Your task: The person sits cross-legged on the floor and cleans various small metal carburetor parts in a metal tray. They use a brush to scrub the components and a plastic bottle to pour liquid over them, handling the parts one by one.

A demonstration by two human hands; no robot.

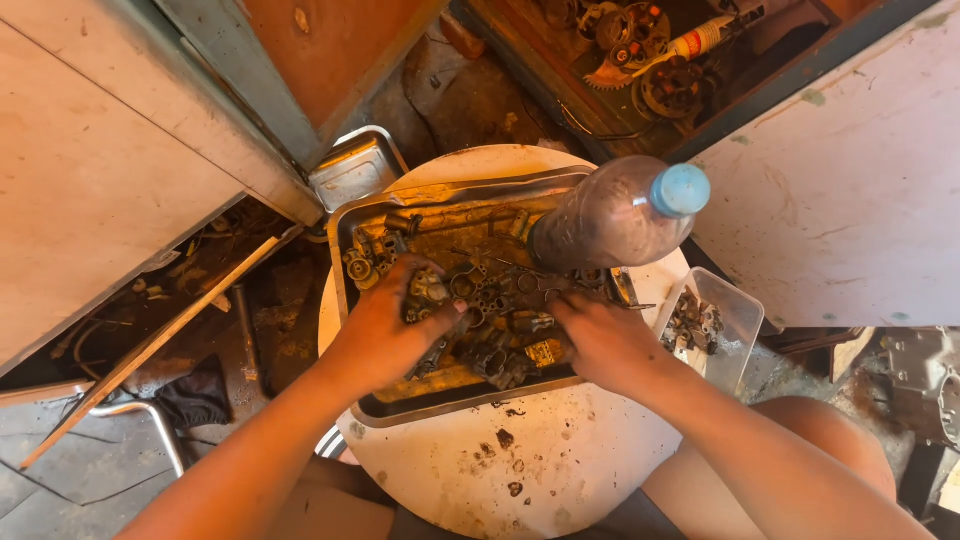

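Head view, looking straight down. Round pale worktop (560, 460), stained, with dark flecks of grime on its near part at 6 o'clock.

Both forearms come in from the 6 o'clock edge and reach into a shallow metal tray (440, 400) that sits on the worktop. Tray floor is coated in brown oily residue.

Left hand (385, 325): palm down at the 9 o'clock side of the tray, fingers curled over a grimy metal part (430, 290); thumb points toward 3 o'clock. Grip appears partly closed around it; the underside is hidden.

Right hand (600, 335): palm down at the 3 o'clock side of the tray, fingers bent into the heap of small metal parts (500, 335) at tray centre. Cannot tell whether it actually grips a piece.

Just beyond the right hand, at 1 o'clock, a dirty plastic bottle (610, 215) with a blue cap (680, 190) stands at the tray's far corner.

At 3 o'clock, off the tray, a clear plastic tub (735, 330) holds more small parts.

At 11 o'clock, beyond the tray, a small metal tin (355, 170) sits near the floor.
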